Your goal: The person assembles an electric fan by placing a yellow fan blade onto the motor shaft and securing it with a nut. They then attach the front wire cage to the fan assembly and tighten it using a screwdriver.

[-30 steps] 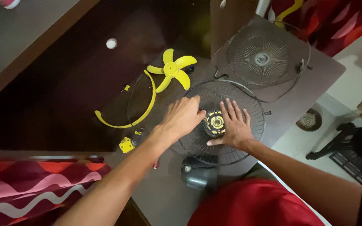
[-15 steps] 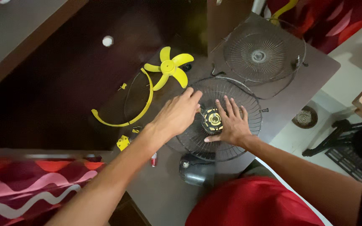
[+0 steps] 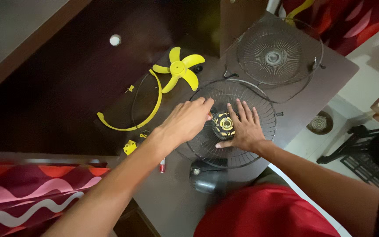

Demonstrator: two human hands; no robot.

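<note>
Head view: 2 wire fan guards (image 3: 232,123) (image 3: 279,52); left hand (image 3: 188,120) pinches a screwdriver (image 3: 211,118), right hand (image 3: 242,129) spread flat.

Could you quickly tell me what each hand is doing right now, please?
Left hand: fingers curled on a thin tool at the yellow hub; grip itself cannot be told.
Right hand: open, fingers spread flat on the wire fan guard, holding nothing.

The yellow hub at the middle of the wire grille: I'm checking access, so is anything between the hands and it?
Nothing visible. The left hand reaches the yellow hub from the left, the right hand rests flat on the wire grille beside it.
</note>
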